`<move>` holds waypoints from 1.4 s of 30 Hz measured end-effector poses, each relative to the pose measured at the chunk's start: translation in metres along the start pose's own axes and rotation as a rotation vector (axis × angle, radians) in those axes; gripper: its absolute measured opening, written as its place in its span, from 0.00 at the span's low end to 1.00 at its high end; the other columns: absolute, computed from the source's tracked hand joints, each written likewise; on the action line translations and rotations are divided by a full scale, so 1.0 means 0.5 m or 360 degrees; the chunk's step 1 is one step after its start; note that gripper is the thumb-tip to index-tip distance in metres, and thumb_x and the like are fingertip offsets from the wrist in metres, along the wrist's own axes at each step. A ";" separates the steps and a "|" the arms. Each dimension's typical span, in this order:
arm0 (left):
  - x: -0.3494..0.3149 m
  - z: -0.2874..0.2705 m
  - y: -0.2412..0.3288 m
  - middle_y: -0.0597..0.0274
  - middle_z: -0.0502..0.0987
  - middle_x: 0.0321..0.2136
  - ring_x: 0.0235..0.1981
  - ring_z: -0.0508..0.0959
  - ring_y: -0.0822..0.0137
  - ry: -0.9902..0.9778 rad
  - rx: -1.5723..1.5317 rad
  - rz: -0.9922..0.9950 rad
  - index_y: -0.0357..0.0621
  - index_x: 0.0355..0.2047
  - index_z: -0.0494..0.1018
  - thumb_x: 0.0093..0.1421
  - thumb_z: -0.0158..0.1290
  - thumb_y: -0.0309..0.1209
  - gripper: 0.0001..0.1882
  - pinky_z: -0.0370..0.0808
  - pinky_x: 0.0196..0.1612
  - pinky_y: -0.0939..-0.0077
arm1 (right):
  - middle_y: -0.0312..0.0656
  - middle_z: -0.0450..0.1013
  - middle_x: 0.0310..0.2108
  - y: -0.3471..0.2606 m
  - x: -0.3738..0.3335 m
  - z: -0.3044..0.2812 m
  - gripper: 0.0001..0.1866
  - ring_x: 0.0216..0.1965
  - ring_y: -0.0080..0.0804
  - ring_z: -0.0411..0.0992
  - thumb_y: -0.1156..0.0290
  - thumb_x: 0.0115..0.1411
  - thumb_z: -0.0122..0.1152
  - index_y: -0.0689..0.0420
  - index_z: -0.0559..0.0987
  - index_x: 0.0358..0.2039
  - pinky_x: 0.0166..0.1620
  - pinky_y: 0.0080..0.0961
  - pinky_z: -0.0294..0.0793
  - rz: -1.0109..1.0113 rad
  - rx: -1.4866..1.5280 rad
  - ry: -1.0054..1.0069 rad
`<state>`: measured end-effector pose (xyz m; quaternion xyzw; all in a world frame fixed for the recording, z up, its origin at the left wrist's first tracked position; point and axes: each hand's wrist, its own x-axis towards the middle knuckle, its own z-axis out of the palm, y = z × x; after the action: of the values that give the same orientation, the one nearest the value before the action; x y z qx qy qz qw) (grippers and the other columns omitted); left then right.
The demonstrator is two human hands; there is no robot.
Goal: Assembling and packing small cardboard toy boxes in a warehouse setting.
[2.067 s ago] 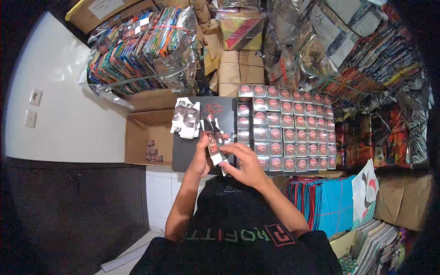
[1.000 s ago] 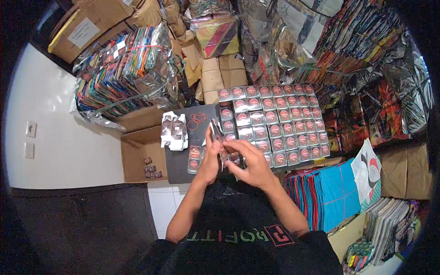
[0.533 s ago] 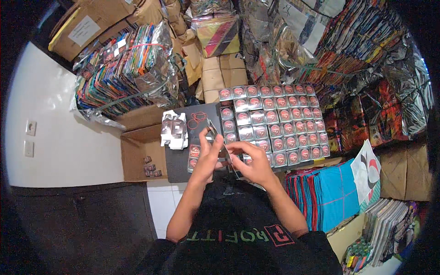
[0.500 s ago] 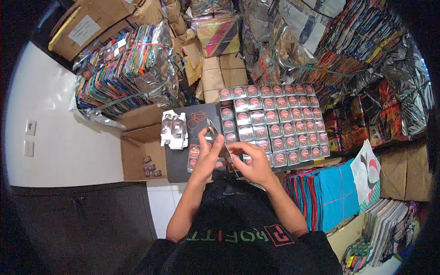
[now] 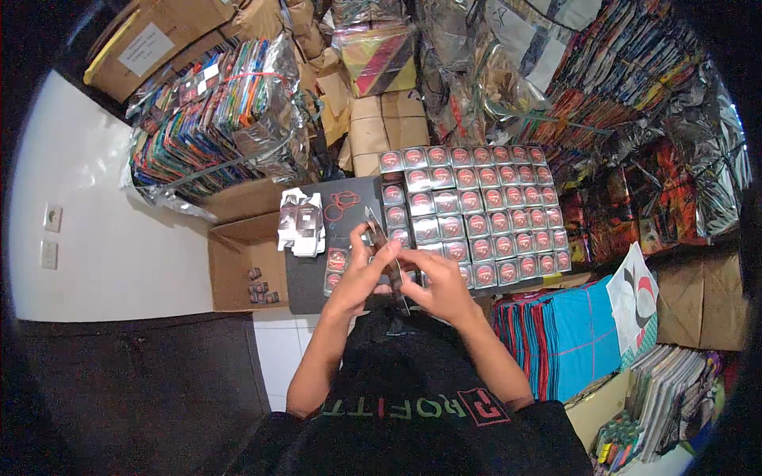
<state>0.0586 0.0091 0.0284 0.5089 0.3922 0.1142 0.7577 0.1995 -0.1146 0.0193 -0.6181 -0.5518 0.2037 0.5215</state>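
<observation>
My left hand [image 5: 359,270] and my right hand [image 5: 439,287] meet over the near edge of a dark work surface [image 5: 308,274], both pinching a thin flat carton blank [image 5: 384,247] that stands edge-up between them. Beyond my hands lies a grid of several small square boxes with red round pictures [image 5: 476,210]. A pile of flat silver carton blanks [image 5: 300,222] sits to the left on the surface, with red rubber bands [image 5: 343,205] beside it. Two finished small boxes [image 5: 336,268] lie just left of my left hand.
An open cardboard box [image 5: 242,266] holding a few small boxes stands at the left. Foil-wrapped bundles of colourful packs [image 5: 214,119] and cartons [image 5: 385,127] pile up behind. Stacked blue cloth-like sheets [image 5: 567,333] and a paper bag [image 5: 702,297] lie at the right.
My hands drew together over the surface's near edge and now hold the flat blank upright between them; the camera view shifted slightly.
</observation>
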 end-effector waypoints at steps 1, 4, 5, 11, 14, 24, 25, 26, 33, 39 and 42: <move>-0.002 0.001 0.003 0.52 0.72 0.53 0.47 0.80 0.63 -0.0005 -0.0032 0.0004 0.53 0.71 0.43 0.66 0.59 0.55 0.46 0.84 0.40 0.59 | 0.52 0.82 0.44 -0.005 -0.001 0.001 0.19 0.43 0.48 0.83 0.74 0.60 0.67 0.61 0.80 0.52 0.47 0.37 0.82 -0.0007 -0.0040 -0.0004; 0.001 0.004 -0.009 0.57 0.71 0.50 0.45 0.77 0.63 0.0015 -0.0103 0.0027 0.61 0.69 0.49 0.69 0.56 0.54 0.38 0.80 0.38 0.64 | 0.52 0.81 0.45 -0.011 -0.001 -0.002 0.20 0.42 0.49 0.82 0.74 0.60 0.67 0.61 0.80 0.53 0.46 0.38 0.82 -0.0023 -0.0053 -0.0008; 0.000 0.004 -0.008 0.57 0.71 0.50 0.45 0.77 0.63 0.0015 -0.0102 0.0028 0.61 0.69 0.49 0.69 0.56 0.54 0.38 0.80 0.38 0.64 | 0.52 0.81 0.45 -0.012 0.000 -0.003 0.20 0.42 0.49 0.82 0.74 0.60 0.67 0.61 0.80 0.53 0.45 0.38 0.82 -0.0031 -0.0026 -0.0010; -0.006 0.006 0.002 0.57 0.70 0.52 0.43 0.77 0.62 -0.0050 -0.0094 -0.0057 0.62 0.69 0.51 0.69 0.53 0.55 0.36 0.83 0.38 0.63 | 0.49 0.82 0.42 -0.016 0.000 -0.013 0.18 0.42 0.40 0.83 0.78 0.60 0.67 0.63 0.81 0.51 0.47 0.34 0.82 -0.0018 0.0010 -0.0031; -0.002 0.000 -0.007 0.51 0.70 0.56 0.52 0.79 0.57 -0.0036 -0.0183 -0.0034 0.54 0.72 0.43 0.68 0.56 0.56 0.45 0.84 0.42 0.54 | 0.49 0.82 0.42 -0.014 -0.003 -0.008 0.16 0.42 0.39 0.83 0.76 0.61 0.67 0.62 0.82 0.50 0.47 0.32 0.81 0.0022 0.0105 -0.0017; -0.001 -0.012 -0.040 0.50 0.72 0.57 0.60 0.74 0.36 -0.0127 -0.1334 0.0445 0.65 0.70 0.55 0.71 0.47 0.59 0.33 0.76 0.58 0.31 | 0.50 0.79 0.49 -0.033 -0.034 -0.019 0.15 0.50 0.41 0.78 0.74 0.63 0.65 0.60 0.84 0.51 0.54 0.33 0.76 -0.0009 0.0116 -0.0114; -0.002 -0.008 -0.042 0.50 0.72 0.57 0.61 0.74 0.36 -0.0109 -0.1297 0.0539 0.65 0.70 0.54 0.71 0.48 0.59 0.33 0.76 0.59 0.31 | 0.50 0.76 0.53 -0.044 -0.035 -0.019 0.17 0.54 0.43 0.75 0.70 0.63 0.65 0.58 0.83 0.52 0.57 0.36 0.73 0.0073 0.0088 -0.0148; -0.004 -0.004 -0.044 0.50 0.71 0.57 0.61 0.73 0.36 -0.0092 -0.1260 0.0633 0.65 0.71 0.53 0.71 0.48 0.58 0.33 0.76 0.59 0.31 | 0.51 0.74 0.57 -0.050 -0.035 -0.018 0.19 0.58 0.45 0.73 0.67 0.63 0.65 0.57 0.83 0.54 0.60 0.38 0.71 0.0156 0.0060 -0.0183; -0.009 0.011 -0.055 0.47 0.73 0.58 0.59 0.76 0.38 -0.0053 -0.1175 0.0783 0.63 0.71 0.55 0.71 0.47 0.58 0.33 0.75 0.59 0.30 | 0.61 0.50 0.75 -0.029 -0.052 -0.004 0.36 0.72 0.65 0.50 0.37 0.69 0.49 0.50 0.76 0.66 0.72 0.57 0.48 -0.0030 -0.0162 -0.0235; -0.023 0.030 -0.056 0.49 0.72 0.55 0.53 0.79 0.46 -0.0216 -0.1118 0.0728 0.61 0.74 0.46 0.69 0.55 0.51 0.41 0.82 0.55 0.42 | 0.60 0.49 0.75 -0.036 -0.056 0.008 0.40 0.70 0.60 0.54 0.33 0.68 0.47 0.55 0.78 0.62 0.70 0.53 0.50 -0.0050 -0.0242 -0.0173; -0.023 0.032 -0.062 0.46 0.73 0.57 0.56 0.78 0.39 -0.0178 -0.1040 0.0734 0.59 0.75 0.48 0.67 0.54 0.57 0.44 0.78 0.57 0.35 | 0.60 0.50 0.75 -0.043 -0.057 0.012 0.41 0.68 0.58 0.55 0.31 0.67 0.46 0.56 0.79 0.59 0.68 0.51 0.51 -0.0024 -0.0326 -0.0151</move>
<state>0.0554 -0.0225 0.0100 0.3212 0.1690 0.3720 0.8543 0.1756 -0.1411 0.0266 -0.6537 -0.5983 0.1714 0.4304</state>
